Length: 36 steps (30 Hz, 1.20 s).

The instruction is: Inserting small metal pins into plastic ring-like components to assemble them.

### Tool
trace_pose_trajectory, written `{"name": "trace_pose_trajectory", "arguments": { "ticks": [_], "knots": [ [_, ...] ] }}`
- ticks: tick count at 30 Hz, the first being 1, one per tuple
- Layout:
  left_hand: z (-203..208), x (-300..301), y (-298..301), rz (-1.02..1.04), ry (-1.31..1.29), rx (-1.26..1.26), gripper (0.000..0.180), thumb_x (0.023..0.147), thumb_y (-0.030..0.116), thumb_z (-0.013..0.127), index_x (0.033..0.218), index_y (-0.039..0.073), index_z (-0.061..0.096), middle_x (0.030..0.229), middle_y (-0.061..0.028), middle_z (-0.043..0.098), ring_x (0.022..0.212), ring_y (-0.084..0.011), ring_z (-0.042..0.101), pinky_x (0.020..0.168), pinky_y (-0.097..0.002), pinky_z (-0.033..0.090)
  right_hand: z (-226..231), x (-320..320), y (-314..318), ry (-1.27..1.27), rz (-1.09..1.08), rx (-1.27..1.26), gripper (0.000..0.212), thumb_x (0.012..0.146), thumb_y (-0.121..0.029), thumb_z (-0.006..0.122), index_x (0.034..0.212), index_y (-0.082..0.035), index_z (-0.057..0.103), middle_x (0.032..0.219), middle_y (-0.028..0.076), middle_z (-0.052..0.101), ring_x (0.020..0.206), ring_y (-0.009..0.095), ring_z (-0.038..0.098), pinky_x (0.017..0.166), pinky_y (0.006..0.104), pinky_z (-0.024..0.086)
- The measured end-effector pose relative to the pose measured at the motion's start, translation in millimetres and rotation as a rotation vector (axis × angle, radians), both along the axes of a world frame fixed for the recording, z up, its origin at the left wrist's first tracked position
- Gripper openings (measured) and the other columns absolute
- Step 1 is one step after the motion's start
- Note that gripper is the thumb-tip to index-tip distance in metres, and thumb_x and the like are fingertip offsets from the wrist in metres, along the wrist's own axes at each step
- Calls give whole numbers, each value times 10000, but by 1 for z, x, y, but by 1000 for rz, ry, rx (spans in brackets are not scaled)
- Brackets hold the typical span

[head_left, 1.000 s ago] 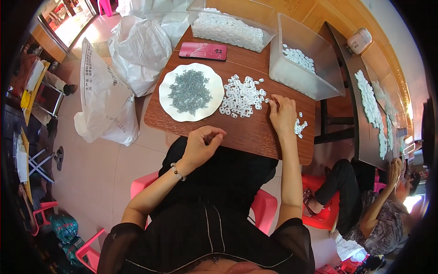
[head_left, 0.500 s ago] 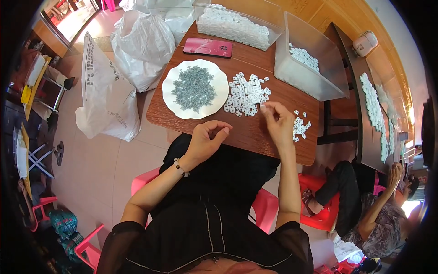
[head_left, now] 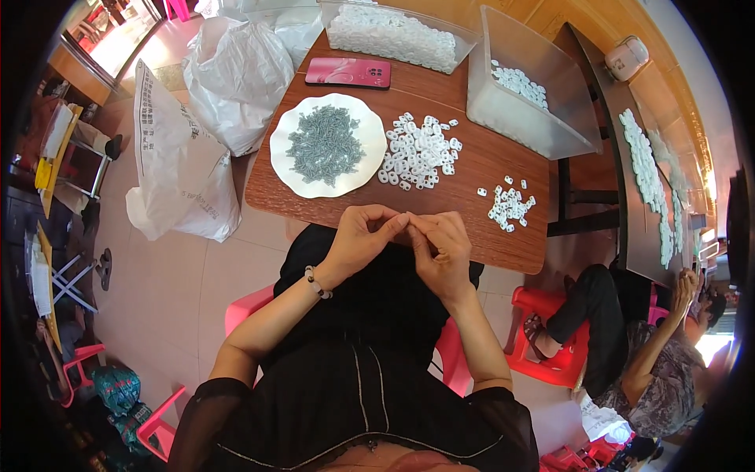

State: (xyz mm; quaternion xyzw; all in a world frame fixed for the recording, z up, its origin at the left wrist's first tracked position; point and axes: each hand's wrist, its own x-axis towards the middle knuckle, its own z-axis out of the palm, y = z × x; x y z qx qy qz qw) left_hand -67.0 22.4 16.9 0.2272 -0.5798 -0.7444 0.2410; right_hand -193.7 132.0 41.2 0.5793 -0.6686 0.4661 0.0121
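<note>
At the near edge of the brown table, my left hand and my right hand meet fingertip to fingertip. Both are closed in a pinch; whatever sits between the fingers is too small and hidden to name. Just beyond them is a white scalloped plate heaped with small grey metal screws. Right of the plate lies a loose pile of small white plastic pieces with holes. A smaller group of similar white pieces is spread near the table's right edge.
A pink phone lies behind the plate. Two clear plastic bins, one at the back and one at the back right, hold white pieces. White sacks stand left. At the right, a person sits on a red chair beside a dark table.
My right hand has come left and nearer from beside the white pile to meet my left hand. My left hand stays almost in place, its fingertips now touching the right's.
</note>
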Motion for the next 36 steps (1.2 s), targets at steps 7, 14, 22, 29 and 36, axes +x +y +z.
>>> {"name": "trace_pose_trajectory", "arguments": {
  "ticks": [7, 14, 22, 29, 36],
  "knots": [
    [-1, 2, 1, -9, -39, -39, 225, 943, 204, 651, 943, -12, 715, 806, -3, 686, 698, -30, 547, 628, -184, 441, -1, 2, 6, -210, -10, 36, 206, 775, 21, 736, 976, -23, 727, 875, 78, 681, 802, 216, 591, 674, 304, 483],
    [7, 2, 3, -78, 6, 27, 209, 944, 162, 643, 966, -41, 689, 836, -26, 698, 723, -41, 598, 654, -198, 479, 7, 11, 11, -235, -90, 67, 216, 768, 35, 741, 976, -18, 716, 878, 83, 678, 810, 214, 595, 609, 276, 517],
    [3, 1, 6, -76, -140, -300, 178, 924, 129, 631, 909, -48, 644, 769, -94, 668, 689, -117, 591, 639, -287, 477, -1, 13, 17, -381, -31, 167, 302, 799, 17, 718, 1097, -12, 678, 901, 97, 679, 810, 207, 608, 694, 280, 517],
    [10, 3, 6, -117, -158, -397, 192, 937, 145, 600, 881, -37, 629, 739, -101, 630, 667, -151, 580, 606, -308, 456, -14, 6, 23, -556, 40, 123, 245, 868, -53, 682, 1109, -5, 687, 905, 91, 677, 829, 171, 621, 733, 271, 497],
    [5, 4, 9, -134, -177, -283, 224, 974, 166, 563, 893, -26, 643, 740, -45, 627, 614, -87, 567, 548, -253, 441, -30, 8, 25, -841, 52, 44, 155, 898, -87, 676, 1022, 4, 692, 885, 52, 641, 776, 96, 613, 697, 224, 486]
  ]
}}
